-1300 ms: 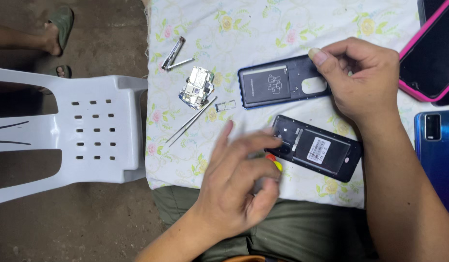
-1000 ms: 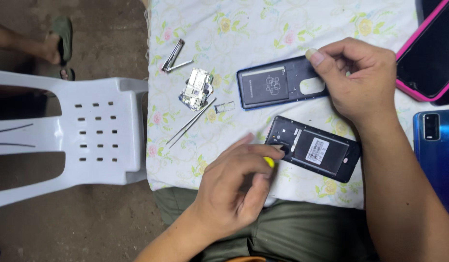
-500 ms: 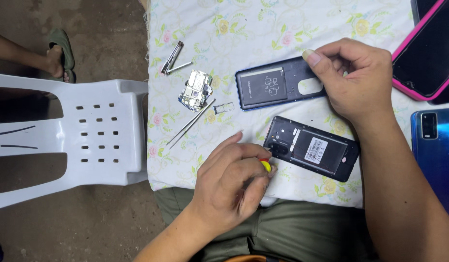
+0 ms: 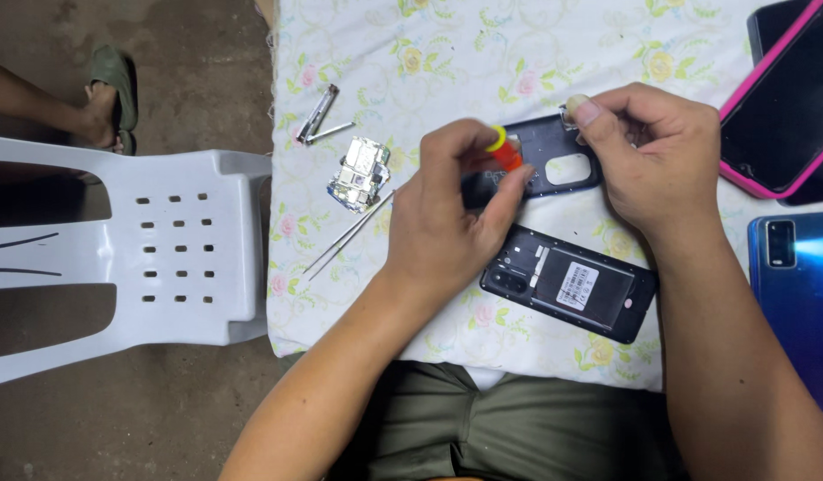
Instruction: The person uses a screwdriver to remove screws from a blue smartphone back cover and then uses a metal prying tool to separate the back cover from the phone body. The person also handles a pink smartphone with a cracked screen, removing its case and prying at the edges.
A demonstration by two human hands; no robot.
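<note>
- Plastic chair (image 4: 117, 249), white with a slotted seat, is standing on the floor just beside the left edge of the worktop (image 4: 447, 53), which is wearing a cloth with a flower print; behind the chair another person's foot in a green sandal (image 4: 109, 89) is resting on the ground.
- Metal tweezers (image 4: 320, 114) are lying near the far left corner of the worktop, and just toward the near side of them a bare circuit board (image 4: 360, 173) is sitting on the cloth.
- Two thin metal probes (image 4: 347, 237) are lying slantwise from the circuit board toward the left edge.
- Left hand (image 4: 447, 223) is hovering over the middle of the worktop, its fingers (image 4: 469, 142) pinching a small screwdriver (image 4: 504, 150) with a red handle and yellow cap, the tool pointing down at the dark phone frame (image 4: 554, 165).
- That phone frame is lying flat toward the far middle of the worktop, partly hidden under both hands.
- Opened phone (image 4: 567, 283), back removed and insides showing, is lying on the cloth nearer the front edge, just beside the left hand and apart from the frame.
- Right hand (image 4: 652, 151) is resting at the frame's right end, fingers (image 4: 589, 111) curled and pressed together; whatever small part they may be pinching is too tiny to make out.
- Phone in a pink case (image 4: 785, 98) is lying at the far right corner, and a blue phone (image 4: 794, 303) is lying along the right edge below it.
</note>
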